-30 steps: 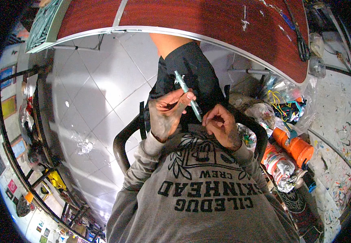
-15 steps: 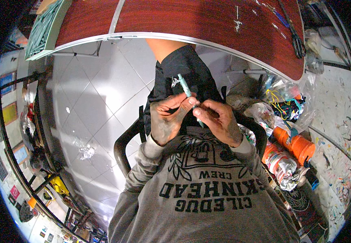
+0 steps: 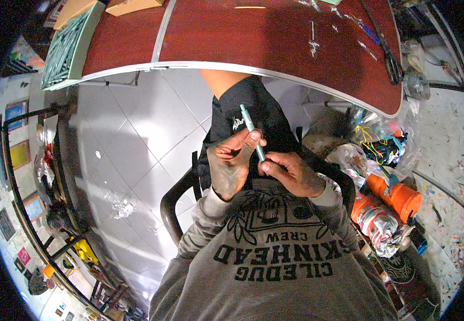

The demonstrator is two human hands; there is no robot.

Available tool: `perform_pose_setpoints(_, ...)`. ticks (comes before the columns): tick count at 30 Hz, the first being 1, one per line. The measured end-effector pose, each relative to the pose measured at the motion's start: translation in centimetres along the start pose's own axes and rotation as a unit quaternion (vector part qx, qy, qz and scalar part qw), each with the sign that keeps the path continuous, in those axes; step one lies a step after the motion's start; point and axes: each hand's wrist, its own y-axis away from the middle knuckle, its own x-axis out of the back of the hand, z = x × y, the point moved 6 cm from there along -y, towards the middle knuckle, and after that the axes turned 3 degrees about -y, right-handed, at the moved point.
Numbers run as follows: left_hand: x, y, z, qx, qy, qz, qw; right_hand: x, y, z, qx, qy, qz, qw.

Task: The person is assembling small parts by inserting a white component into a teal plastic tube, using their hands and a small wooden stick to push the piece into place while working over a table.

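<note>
A slim pale green pen (image 3: 246, 117) slants in front of my lap. My left hand (image 3: 231, 167) is closed around its middle, thumb pressed on the barrel. My right hand (image 3: 295, 175) pinches at the pen's lower end with thumb and forefinger; those fingertips partly hide the tip. Beside the pen's upper half, thin white shreds (image 3: 238, 123) show against the dark shorts (image 3: 267, 109) on my leg. At the table's left corner stands a pale green box (image 3: 86, 45) filled with many similar green pens.
A dark red table (image 3: 232, 40) with a metal edge spans the far side, with white scraps (image 3: 313, 48) and a black-handled tool (image 3: 392, 67) at its right. Orange tubs (image 3: 403, 200) and plastic bags lie at right. A black chair arm (image 3: 176, 200) is at my left.
The view has shifted, showing more of the table. My right hand has slid down to the pen's lower end, leaving more of the barrel visible between my hands.
</note>
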Motion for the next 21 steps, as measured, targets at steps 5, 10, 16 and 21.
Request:
perform_pose_setpoints(5,-0.9,-0.2,-0.1,0.049,0.045,-0.03,0.997,0.7,-0.7,-1.0,0.028,-0.058,0.078,0.995)
perform_pose_setpoints(10,-0.5,-0.5,1.2,0.038,0.066,-0.083,0.994,0.5,-1.3,-1.7,0.005,-0.147,0.073,0.986)
perform_pose_setpoints(16,0.1,-3.8,4.2,-0.005,0.012,-0.003,1.0,0.9,-2.0,-3.6,-0.021,-0.206,0.014,0.978)
perform_pose_setpoints(21,-0.7,-4.7,5.1,-0.022,-0.007,0.024,0.999,2.1,-2.6,-3.9,0.028,-0.117,0.047,0.992)
